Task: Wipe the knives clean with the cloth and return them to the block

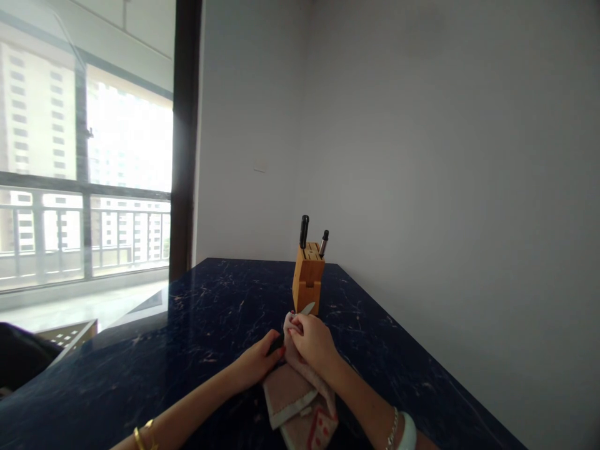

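Note:
A knife (pixel 308 308) points away from me, its blade tip showing just past my fingers. My left hand (pixel 259 359) is closed around its dark handle, which is mostly hidden. With my right hand (pixel 313 342) I pinch a pinkish cloth (pixel 290 382) over the blade, covering most of it. The cloth's loose end, with a red pattern, hangs down toward me between my forearms. Just beyond both hands stands a wooden knife block (pixel 309 275), upright. Out of its top stick a black-handled knife (pixel 304 231) and a rod-like tool with a black end (pixel 324 242).
The dark blue marbled table (pixel 225 300) stretches away from me toward a grey wall (pixel 422 156) on the right and behind. A large window (pixel 126 137) is on the left. At the lower left a dark object (pixel 23 353) sits beside the table's edge.

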`<state>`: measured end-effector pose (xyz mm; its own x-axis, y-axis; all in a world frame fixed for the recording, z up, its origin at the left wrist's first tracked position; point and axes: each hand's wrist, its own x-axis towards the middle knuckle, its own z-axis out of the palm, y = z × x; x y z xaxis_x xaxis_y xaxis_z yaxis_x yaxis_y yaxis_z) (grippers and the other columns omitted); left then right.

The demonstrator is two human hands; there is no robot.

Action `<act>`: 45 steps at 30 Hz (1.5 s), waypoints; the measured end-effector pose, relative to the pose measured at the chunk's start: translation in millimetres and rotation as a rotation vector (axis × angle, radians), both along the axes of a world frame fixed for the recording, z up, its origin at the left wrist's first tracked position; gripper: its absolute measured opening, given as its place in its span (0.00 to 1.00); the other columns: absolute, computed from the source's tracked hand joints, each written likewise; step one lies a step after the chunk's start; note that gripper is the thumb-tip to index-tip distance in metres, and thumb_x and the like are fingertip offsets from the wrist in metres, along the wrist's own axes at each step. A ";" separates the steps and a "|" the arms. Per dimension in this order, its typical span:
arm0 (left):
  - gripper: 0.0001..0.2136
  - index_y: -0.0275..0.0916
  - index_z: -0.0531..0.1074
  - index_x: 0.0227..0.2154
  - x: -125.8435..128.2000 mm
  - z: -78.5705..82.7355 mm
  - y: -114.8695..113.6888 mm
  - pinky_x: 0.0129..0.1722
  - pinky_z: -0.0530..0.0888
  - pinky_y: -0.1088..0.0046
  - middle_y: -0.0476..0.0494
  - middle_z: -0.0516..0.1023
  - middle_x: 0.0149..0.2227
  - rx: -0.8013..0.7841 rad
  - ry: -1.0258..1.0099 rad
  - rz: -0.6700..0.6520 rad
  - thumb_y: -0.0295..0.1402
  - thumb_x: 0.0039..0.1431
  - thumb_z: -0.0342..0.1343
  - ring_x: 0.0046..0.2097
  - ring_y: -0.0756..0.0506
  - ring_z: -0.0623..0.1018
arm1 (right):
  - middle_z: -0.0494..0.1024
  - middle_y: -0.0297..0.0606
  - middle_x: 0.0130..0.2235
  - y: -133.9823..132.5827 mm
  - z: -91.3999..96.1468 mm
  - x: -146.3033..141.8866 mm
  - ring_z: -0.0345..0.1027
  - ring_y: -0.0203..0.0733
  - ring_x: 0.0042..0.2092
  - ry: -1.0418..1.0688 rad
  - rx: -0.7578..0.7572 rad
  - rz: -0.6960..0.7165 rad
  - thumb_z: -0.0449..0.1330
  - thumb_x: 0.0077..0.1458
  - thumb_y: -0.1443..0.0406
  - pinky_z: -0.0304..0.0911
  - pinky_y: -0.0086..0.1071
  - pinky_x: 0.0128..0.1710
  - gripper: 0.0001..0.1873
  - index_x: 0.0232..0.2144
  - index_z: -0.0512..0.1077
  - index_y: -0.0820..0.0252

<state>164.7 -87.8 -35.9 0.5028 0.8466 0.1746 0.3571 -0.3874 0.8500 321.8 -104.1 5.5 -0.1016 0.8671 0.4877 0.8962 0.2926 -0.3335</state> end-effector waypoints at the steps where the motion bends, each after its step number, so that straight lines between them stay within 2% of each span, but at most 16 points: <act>1: 0.16 0.39 0.59 0.34 0.1 -0.2 -0.1 0.19 0.57 0.80 0.55 0.62 0.21 0.008 -0.001 0.003 0.46 0.50 0.44 0.21 0.54 0.60 | 0.72 0.34 0.31 -0.6 0.3 -0.5 0.64 0.36 0.35 -0.003 0.007 -0.001 0.52 0.48 0.63 0.51 0.25 0.32 0.07 0.29 0.68 0.57; 6: 0.17 0.39 0.58 0.35 0.8 -2.8 0.8 0.16 0.56 0.80 0.57 0.59 0.19 -0.051 -0.027 0.044 0.48 0.50 0.42 0.18 0.54 0.58 | 0.71 0.34 0.31 -0.5 -1.1 0.2 0.64 0.36 0.34 -0.013 0.021 0.022 0.52 0.47 0.63 0.50 0.25 0.32 0.07 0.29 0.68 0.57; 13: 0.17 0.39 0.60 0.35 -0.6 1.8 -0.7 0.17 0.57 0.81 0.55 0.62 0.20 -0.030 0.032 0.008 0.48 0.49 0.45 0.19 0.54 0.60 | 0.71 0.35 0.31 -0.2 -2.9 -1.2 0.63 0.35 0.35 -0.004 0.029 0.024 0.51 0.48 0.64 0.50 0.24 0.33 0.07 0.28 0.68 0.58; 22: 0.19 0.39 0.57 0.35 0.4 -3.4 2.7 0.14 0.55 0.81 0.58 0.57 0.16 -0.110 -0.037 0.027 0.49 0.49 0.43 0.16 0.55 0.57 | 0.72 0.35 0.31 0.5 -2.8 1.1 0.64 0.36 0.34 -0.040 0.002 0.020 0.51 0.48 0.63 0.50 0.25 0.32 0.08 0.29 0.68 0.57; 29: 0.16 0.39 0.61 0.34 -0.6 -1.3 1.3 0.20 0.59 0.80 0.54 0.64 0.22 0.025 -0.016 0.037 0.46 0.49 0.46 0.22 0.54 0.62 | 0.72 0.34 0.32 -1.1 -2.1 -0.6 0.64 0.35 0.35 -0.014 0.025 0.046 0.51 0.48 0.64 0.51 0.24 0.34 0.07 0.30 0.67 0.57; 35: 0.19 0.38 0.59 0.36 -1.1 -1.5 0.7 0.15 0.56 0.80 0.57 0.59 0.18 -0.082 -0.008 0.027 0.48 0.49 0.43 0.17 0.54 0.59 | 0.72 0.34 0.31 0.2 -2.1 -0.3 0.64 0.36 0.34 -0.036 0.001 0.037 0.51 0.47 0.64 0.51 0.25 0.32 0.07 0.29 0.67 0.57; 38: 0.17 0.39 0.59 0.36 -1.9 0.8 -0.5 0.17 0.57 0.80 0.55 0.62 0.20 -0.037 0.019 0.029 0.47 0.50 0.43 0.19 0.54 0.60 | 0.72 0.35 0.31 -0.6 -1.5 -0.5 0.63 0.36 0.34 -0.046 0.003 0.035 0.50 0.48 0.64 0.50 0.25 0.32 0.07 0.29 0.67 0.58; 42: 0.14 0.38 0.62 0.34 -3.3 4.5 -2.0 0.25 0.61 0.78 0.51 0.67 0.26 0.099 0.051 0.035 0.43 0.50 0.46 0.27 0.51 0.65 | 0.72 0.35 0.33 -3.8 1.4 -2.5 0.63 0.35 0.35 -0.034 0.020 0.035 0.50 0.48 0.65 0.51 0.24 0.32 0.07 0.29 0.67 0.58; 45: 0.15 0.37 0.62 0.34 -3.2 2.9 -0.9 0.23 0.61 0.78 0.52 0.66 0.24 0.066 0.042 0.043 0.44 0.49 0.45 0.25 0.52 0.64 | 0.72 0.35 0.32 -5.2 3.4 -3.4 0.64 0.36 0.35 -0.042 -0.010 0.026 0.51 0.48 0.65 0.51 0.24 0.33 0.07 0.29 0.67 0.58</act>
<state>161.4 -88.7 -33.0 0.4743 0.8549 0.2099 0.4096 -0.4254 0.8070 318.4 -109.2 8.9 -0.1443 0.8686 0.4740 0.9016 0.3128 -0.2987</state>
